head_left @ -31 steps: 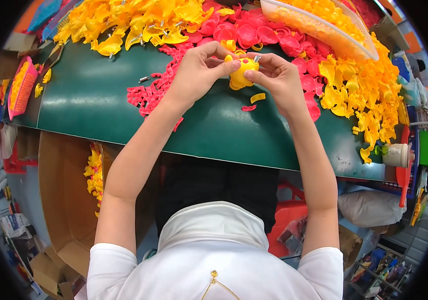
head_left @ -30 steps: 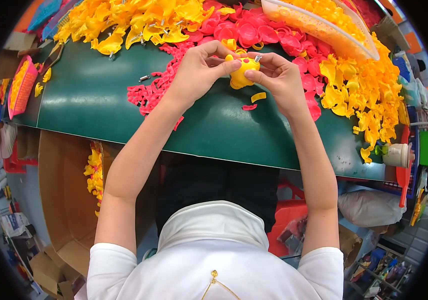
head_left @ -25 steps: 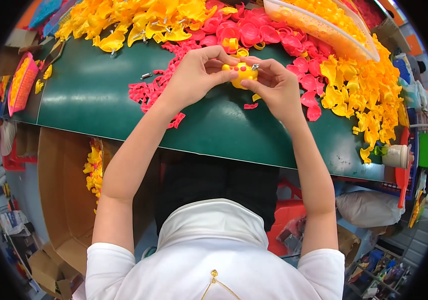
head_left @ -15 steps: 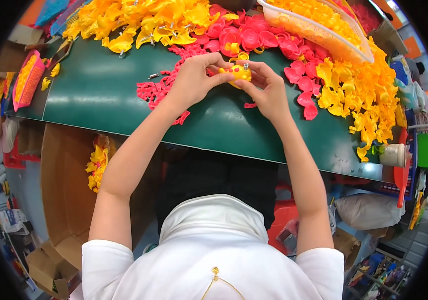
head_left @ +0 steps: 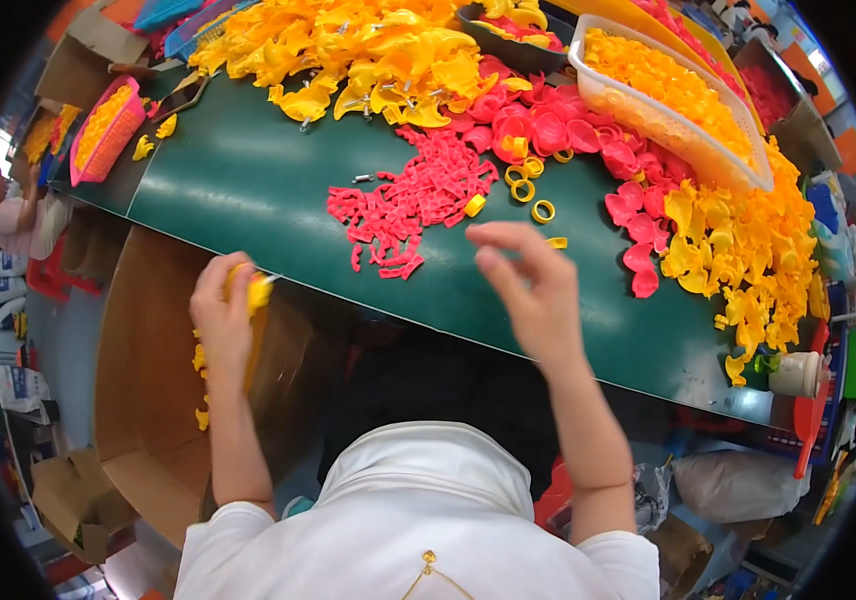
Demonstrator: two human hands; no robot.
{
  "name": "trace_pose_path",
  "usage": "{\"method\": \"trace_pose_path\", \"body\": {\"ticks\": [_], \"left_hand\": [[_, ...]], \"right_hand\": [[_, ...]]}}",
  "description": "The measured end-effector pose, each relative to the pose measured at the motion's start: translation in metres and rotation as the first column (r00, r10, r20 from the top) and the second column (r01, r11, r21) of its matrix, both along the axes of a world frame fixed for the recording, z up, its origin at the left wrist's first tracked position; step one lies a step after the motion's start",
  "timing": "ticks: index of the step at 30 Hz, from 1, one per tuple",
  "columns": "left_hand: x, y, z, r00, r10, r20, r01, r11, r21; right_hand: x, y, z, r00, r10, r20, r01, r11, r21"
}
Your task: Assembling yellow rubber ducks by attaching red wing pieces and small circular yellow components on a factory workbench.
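Note:
My left hand (head_left: 225,315) is over the open cardboard box (head_left: 138,340) beside the table's near edge, its fingers closed on a yellow plastic toy part (head_left: 261,291), mostly hidden by the hand and somewhat blurred. My right hand (head_left: 538,290) hovers at the table's near side with thumb and fingers apart and nothing between them. Just beyond it lie small yellow rings (head_left: 543,211). To its left spreads a heap of small pinkish-red plastic pieces (head_left: 428,185); a little metal part (head_left: 362,179) rests beside them.
Yellow curved shells (head_left: 358,60) pile along the back, some with metal bits. Pinkish-red cups (head_left: 583,130) and a white basket of yellow parts (head_left: 668,100) stand back right. More yellow shells (head_left: 748,260) cover the right. A pink basket (head_left: 108,135) sits far left. Yellow pieces lie inside the box.
My hands have parted from the yellow part they both held over the table. The left has carried it left and nearer, over the box; the right has let go and drawn back.

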State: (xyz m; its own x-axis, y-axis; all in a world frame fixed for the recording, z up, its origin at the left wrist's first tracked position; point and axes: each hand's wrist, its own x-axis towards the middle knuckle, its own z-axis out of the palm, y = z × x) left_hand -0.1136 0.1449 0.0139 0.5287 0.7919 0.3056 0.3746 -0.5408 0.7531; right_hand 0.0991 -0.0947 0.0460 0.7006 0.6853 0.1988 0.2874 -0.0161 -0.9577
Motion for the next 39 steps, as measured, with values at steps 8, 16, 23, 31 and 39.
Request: {"method": "trace_pose_path", "body": {"ticks": [8,16,23,31,39], "left_hand": [[-0.051,0.056,-0.02,0.672,0.013,-0.74,0.134,0.981,0.139],[0.208,0.039,0.009,0.866,-0.416,-0.278,0.475,0.507,0.719],[0.245,0.061,0.0,0.83,-0.497,-0.253,0.524,0.539,0.659],[0.216,0.046,0.03,0.811,-0.511,0.285,0.581,0.643,-0.5],[0.115,-0.11,-0.01,0.71,-0.641,-0.292,0.651,0.438,0.62]], "right_hand": [[0.105,0.044,0.002,0.89,0.085,0.448,0.134,0.89,-0.436],[0.073,0.03,-0.016,0.746,0.181,0.641,0.118,0.911,-0.395],[0.081,0.005,-0.013,0.729,0.093,0.678,0.24,0.894,-0.38],[0.084,0.067,-0.027,0.665,0.047,0.745,0.429,0.793,-0.433],[0.096,0.047,-0.03,0.716,-0.141,0.684,0.324,0.935,-0.147]]}}
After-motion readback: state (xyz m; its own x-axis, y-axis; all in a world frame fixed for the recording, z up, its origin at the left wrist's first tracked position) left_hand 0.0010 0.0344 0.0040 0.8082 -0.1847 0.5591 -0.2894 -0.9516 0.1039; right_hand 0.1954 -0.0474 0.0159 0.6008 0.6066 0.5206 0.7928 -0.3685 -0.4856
